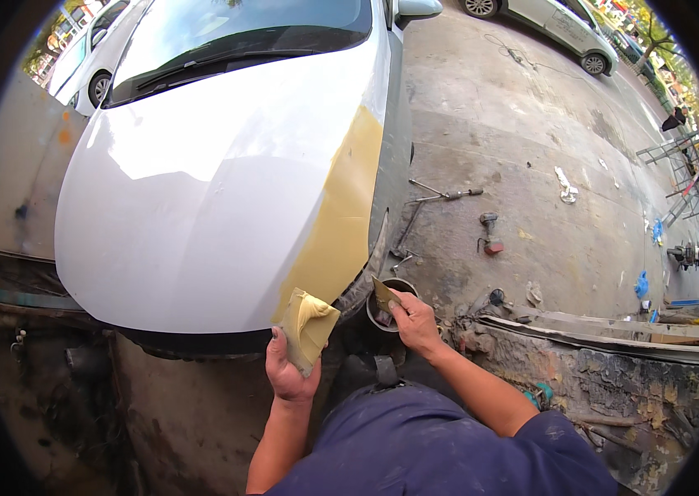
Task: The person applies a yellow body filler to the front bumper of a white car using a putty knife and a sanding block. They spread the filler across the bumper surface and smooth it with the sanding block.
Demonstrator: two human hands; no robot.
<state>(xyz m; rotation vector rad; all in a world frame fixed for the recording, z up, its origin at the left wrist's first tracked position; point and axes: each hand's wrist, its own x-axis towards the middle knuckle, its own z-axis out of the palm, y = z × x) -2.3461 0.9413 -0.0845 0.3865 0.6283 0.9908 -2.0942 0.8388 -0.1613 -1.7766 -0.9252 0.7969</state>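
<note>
My left hand (292, 372) grips a flat putty board (307, 356) in front of the car's front edge. A thick mound of yellow body filler (312, 308) lies on the board's upper part. Between the thumb and fingers of my right hand (414, 325) is a thin putty spreader (385, 294), its blade pointing up and left. Below that blade stands a round bucket (408, 286), partly hidden by my hand. The white car hood (200, 235) carries a smooth band of yellow filler (340, 217) along its right side, beside the grey fender (391, 136).
A cordless power tool (490, 234) and a long-handled wrench (449, 195) lie on the concrete floor (511, 136) right of the car. A low, crusted ledge (610, 378) runs along my right. Metal stands (684, 167) and another parked car (560, 28) are farther off.
</note>
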